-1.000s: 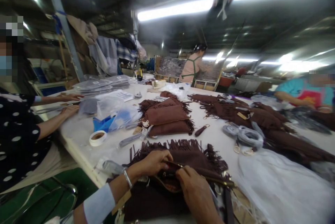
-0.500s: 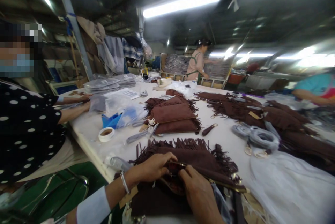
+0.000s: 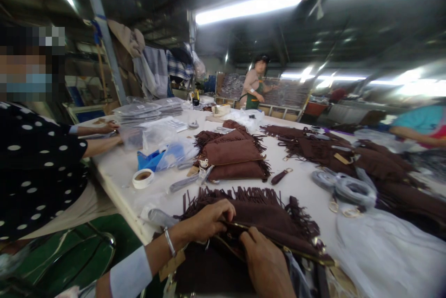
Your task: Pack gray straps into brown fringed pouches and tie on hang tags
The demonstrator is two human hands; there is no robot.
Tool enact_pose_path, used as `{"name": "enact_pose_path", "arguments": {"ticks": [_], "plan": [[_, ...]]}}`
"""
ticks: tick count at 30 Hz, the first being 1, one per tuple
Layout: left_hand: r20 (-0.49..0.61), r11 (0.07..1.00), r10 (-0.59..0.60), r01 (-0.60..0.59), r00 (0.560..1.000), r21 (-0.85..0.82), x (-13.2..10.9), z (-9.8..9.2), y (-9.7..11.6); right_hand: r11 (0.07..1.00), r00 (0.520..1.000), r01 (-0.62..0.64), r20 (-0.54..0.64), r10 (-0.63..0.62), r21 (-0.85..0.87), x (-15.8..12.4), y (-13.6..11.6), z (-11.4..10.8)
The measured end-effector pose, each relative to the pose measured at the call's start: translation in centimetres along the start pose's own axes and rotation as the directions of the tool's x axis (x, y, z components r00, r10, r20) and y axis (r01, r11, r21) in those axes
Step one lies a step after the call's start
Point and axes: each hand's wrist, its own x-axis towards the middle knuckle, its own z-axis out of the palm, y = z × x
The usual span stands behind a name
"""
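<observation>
Pinching the brassy zip edge (image 3: pixel 239 226) of a matte, fringed bag (image 3: pixel 272 220) with the left hand (image 3: pixel 211 221), on the smooth tabletop (image 3: pixel 273 149) near a slim fob (image 3: pixel 280 177); resting the right hand (image 3: pixel 266 258) at the slack opening (image 3: pixel 230 242), cannot tell whether clamped.

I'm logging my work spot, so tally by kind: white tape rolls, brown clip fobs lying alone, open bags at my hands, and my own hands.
White tape roll: 1
Brown clip fob lying alone: 1
Open brown bag: 1
Your left hand and right hand: 2
Total: 5
</observation>
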Motion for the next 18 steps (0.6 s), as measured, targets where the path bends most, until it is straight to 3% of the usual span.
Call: {"name": "enact_pose_path", "arguments": {"ticks": [5, 13, 18], "plan": [[0.01, 0.989, 0.086, -0.084, 0.996, -0.118, 0.2, 0.0, -0.3, 0.998, 1.0, 0.0, 0.0, 0.0, 0.06, 0.0, 0.3, 0.4], [0.036, 0.99, 0.023, -0.018, 0.999, -0.14, -0.4, 0.2, -1.2, 0.995, 0.998, 0.05, -0.039, -0.047, 0.083, 0.2, -0.1, 0.4], [0.142, 0.995, 0.056, -0.044, 0.988, -0.085, -0.9, -0.5, -1.4, 0.999, 1.0, 0.021, -0.021, -0.02, 0.05, 0.1, -0.6, 1.2]]}}
